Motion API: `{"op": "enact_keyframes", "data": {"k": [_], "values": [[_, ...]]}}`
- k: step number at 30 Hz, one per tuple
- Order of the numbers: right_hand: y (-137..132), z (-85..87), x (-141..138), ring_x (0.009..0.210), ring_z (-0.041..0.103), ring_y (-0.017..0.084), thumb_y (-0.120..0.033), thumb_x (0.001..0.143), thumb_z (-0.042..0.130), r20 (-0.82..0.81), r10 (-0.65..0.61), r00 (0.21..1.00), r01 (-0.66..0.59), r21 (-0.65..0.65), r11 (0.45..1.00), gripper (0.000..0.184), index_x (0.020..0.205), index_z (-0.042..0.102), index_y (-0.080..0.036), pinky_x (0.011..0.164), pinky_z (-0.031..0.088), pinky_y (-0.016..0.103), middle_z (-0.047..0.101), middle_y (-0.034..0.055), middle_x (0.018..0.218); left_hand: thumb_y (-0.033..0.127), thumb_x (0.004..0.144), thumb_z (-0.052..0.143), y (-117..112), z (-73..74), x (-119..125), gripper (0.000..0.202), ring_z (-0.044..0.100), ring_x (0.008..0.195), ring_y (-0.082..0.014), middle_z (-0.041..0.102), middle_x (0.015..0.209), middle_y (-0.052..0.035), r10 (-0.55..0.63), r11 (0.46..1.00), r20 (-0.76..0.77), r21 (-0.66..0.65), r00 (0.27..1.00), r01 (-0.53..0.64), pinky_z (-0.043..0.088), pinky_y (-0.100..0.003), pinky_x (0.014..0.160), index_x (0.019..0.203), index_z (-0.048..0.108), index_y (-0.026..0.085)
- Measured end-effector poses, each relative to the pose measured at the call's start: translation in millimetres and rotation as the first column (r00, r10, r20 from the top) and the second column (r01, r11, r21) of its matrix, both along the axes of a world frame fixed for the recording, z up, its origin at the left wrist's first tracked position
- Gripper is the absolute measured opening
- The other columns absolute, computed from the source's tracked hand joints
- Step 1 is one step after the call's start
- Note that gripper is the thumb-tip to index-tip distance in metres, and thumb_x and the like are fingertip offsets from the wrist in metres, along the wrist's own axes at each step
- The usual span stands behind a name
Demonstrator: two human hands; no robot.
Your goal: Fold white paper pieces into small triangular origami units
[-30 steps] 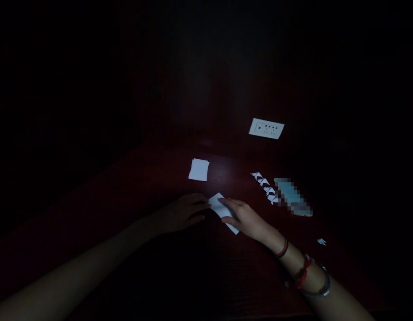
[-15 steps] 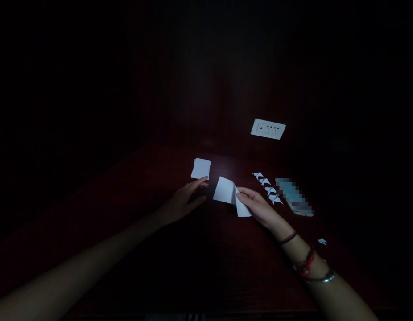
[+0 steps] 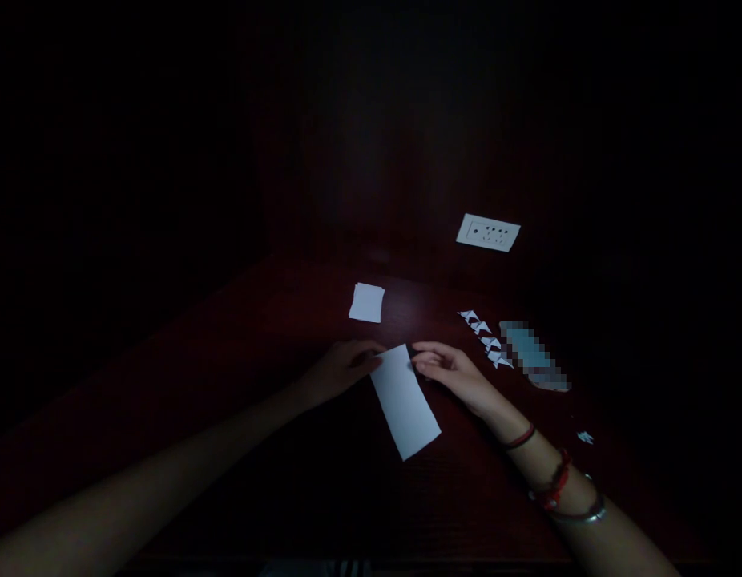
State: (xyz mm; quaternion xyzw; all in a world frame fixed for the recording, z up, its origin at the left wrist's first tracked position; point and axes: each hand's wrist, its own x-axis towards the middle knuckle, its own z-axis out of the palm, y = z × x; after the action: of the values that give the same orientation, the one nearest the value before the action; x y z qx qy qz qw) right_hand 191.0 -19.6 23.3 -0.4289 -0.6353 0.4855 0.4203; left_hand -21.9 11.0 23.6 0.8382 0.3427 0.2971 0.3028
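Note:
A white rectangular sheet of paper (image 3: 405,405) slants down toward me between my hands. My left hand (image 3: 345,367) pinches its upper left corner, thumb on top. At the paper's upper right edge is my right hand (image 3: 449,373), its fingers curved and slightly apart, holding nothing I can see. Beyond my left hand lies a stack of white paper squares (image 3: 367,304). To the right of my right hand, several small folded paper pieces (image 3: 485,336) lie in a slanting row.
A phone-like object (image 3: 533,357), blurred by pixels, lies right of the folded pieces. Small white paper scraps (image 3: 585,437) are nearer me on the right. All rest on a dark red wooden table (image 3: 256,497). A white socket plate (image 3: 488,232) is on the back wall.
The paper has passed from my right hand to my left and swung round, its long side now pointing toward me. My right hand has let go; my left thumb has closed on the corner.

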Motion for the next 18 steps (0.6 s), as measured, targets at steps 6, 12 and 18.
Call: {"op": "enact_keyframes", "data": {"k": [6, 12, 18], "values": [[-1, -8.4, -7, 0.058, 0.051, 0.011, -0.021, 0.07, 0.056, 0.407, -0.201, 0.891, 0.051, 0.351, 0.935, 0.012, 0.08, 0.06, -0.016, 0.056, 0.041, 0.023, 0.056, -0.0006, 0.064, 0.027, 0.08, 0.045, 3, -10.4, 5, 0.018, 0.052, 0.081, -0.0126, 0.056, 0.087, 0.0012, 0.063, 0.986, -0.062, 0.156, 0.996, -0.053, 0.041, -0.025, 0.072, 0.096, 0.049, 0.021], [-2, -5.1, -1, 0.073, 0.053, 0.014, -0.015, 0.077, 0.046, 0.625, -0.348, 0.698, -0.108, 0.573, 0.812, 0.018, 0.087, 0.061, -0.018, 0.069, 0.041, 0.026, 0.059, 0.0039, 0.078, 0.024, 0.078, 0.049, 6, -11.0, 0, 0.014, 0.047, 0.09, -0.0172, 0.052, 0.095, -0.002, 0.083, 0.903, -0.257, 0.427, 0.963, 0.036, 0.036, -0.032, 0.08, 0.091, 0.052, 0.02], [0, -7.1, 6, 0.078, 0.053, 0.014, -0.015, 0.08, 0.043, 0.726, -0.307, 0.615, -0.27, 0.56, 0.784, 0.023, 0.096, 0.06, -0.019, 0.072, 0.041, 0.025, 0.059, 0.0041, 0.083, 0.027, 0.082, 0.046, 6, -14.9, -4, 0.02, 0.044, 0.097, -0.0168, 0.054, 0.101, 0.0, -0.067, 0.845, -0.44, 0.452, 0.896, 0.285, 0.031, -0.031, 0.086, 0.1, 0.053, 0.024]]}}
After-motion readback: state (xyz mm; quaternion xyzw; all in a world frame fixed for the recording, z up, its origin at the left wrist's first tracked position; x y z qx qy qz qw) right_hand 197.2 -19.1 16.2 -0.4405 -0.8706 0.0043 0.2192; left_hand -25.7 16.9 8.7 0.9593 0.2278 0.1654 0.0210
